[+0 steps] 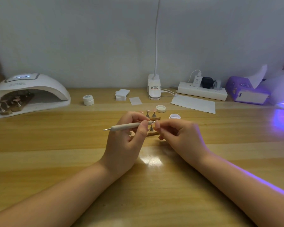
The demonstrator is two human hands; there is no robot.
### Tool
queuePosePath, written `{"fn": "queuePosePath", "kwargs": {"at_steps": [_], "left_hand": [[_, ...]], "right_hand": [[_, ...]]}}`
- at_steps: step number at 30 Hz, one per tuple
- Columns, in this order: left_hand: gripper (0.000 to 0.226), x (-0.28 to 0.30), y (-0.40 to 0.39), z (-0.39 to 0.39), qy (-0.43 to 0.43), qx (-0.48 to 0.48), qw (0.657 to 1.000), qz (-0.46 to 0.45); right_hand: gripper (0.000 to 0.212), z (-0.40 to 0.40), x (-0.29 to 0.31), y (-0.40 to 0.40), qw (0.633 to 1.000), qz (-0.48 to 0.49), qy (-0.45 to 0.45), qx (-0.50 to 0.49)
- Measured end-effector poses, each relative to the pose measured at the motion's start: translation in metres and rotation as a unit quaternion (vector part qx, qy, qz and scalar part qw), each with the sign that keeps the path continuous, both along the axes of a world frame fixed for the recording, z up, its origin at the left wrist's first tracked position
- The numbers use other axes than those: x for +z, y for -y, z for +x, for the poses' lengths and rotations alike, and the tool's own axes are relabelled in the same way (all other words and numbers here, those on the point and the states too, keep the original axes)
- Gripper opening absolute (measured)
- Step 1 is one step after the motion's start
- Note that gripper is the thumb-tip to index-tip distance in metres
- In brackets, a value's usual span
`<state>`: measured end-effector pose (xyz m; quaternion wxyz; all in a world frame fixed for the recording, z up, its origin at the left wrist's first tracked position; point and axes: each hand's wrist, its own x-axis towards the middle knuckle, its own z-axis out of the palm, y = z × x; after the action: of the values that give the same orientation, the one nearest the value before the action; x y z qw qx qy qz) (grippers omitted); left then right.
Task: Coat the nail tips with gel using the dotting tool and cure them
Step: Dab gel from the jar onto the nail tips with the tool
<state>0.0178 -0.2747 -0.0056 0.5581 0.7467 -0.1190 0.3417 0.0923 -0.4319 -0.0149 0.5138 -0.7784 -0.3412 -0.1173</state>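
Left hand grips dotting tool | right hand pinches nail tip | open jar (lid off)

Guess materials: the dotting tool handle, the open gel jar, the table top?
Dotting tool, gripped by the left hand: matte off-white handle, likely plastic or coated; thin shiny tip looks like metal. Open gel jar: white, smooth, opaque, probably plastic. Table: grain bands and a glossy glare patch suggest varnished wood or wood-look laminate; can't tell which.
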Motion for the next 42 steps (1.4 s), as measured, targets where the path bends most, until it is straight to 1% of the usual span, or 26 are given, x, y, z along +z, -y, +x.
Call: {"fn": "queuePosePath", "kwargs": {"at_steps": [5, 8, 18, 23, 27, 36, 42], "left_hand": [[0.01, 0.0007, -0.0004, 0.0003, 0.001, 0.017, 1.0, 0.026], [0.003, -0.0001, -0.0009, 0.0007, -0.002, 0.022, 0.999, 0.037], [0.004, -0.0009, 0.0, 0.001, -0.003, 0.034, 0.998, 0.059], [0.004, -0.0013, -0.0002, 0.0012, -0.002, 0.032, 0.998, 0.054], [0.005, -0.0013, 0.0, 0.0011, -0.006, 0.028, 0.998, 0.05], [0.005, -0.0013, 0.0002, 0.0006, -0.004, 0.027, 0.998, 0.055], [0.007, 0.0011, -0.0009, 0.0, 0.013, 0.033, 0.999, 0.021]], "right_hand": [[0.014, -0.0002, -0.0001, -0.0011, 1.0, -0.017, 0.018, -0.003], [0.015, -0.0005, 0.0006, -0.0008, 1.0, -0.023, 0.019, 0.002], [0.014, -0.001, 0.0004, -0.001, 0.999, -0.023, 0.038, 0.01], [0.014, -0.0003, 0.0001, -0.0007, 0.999, -0.024, 0.047, 0.01], [0.013, 0.0001, -0.001, -0.0012, 0.999, -0.012, 0.034, 0.007], [0.014, -0.0003, 0.0001, 0.0003, 0.999, -0.025, 0.045, 0.003], [0.013, -0.0009, 0.0004, 0.0001, 0.998, -0.022, 0.052, -0.007]]}}
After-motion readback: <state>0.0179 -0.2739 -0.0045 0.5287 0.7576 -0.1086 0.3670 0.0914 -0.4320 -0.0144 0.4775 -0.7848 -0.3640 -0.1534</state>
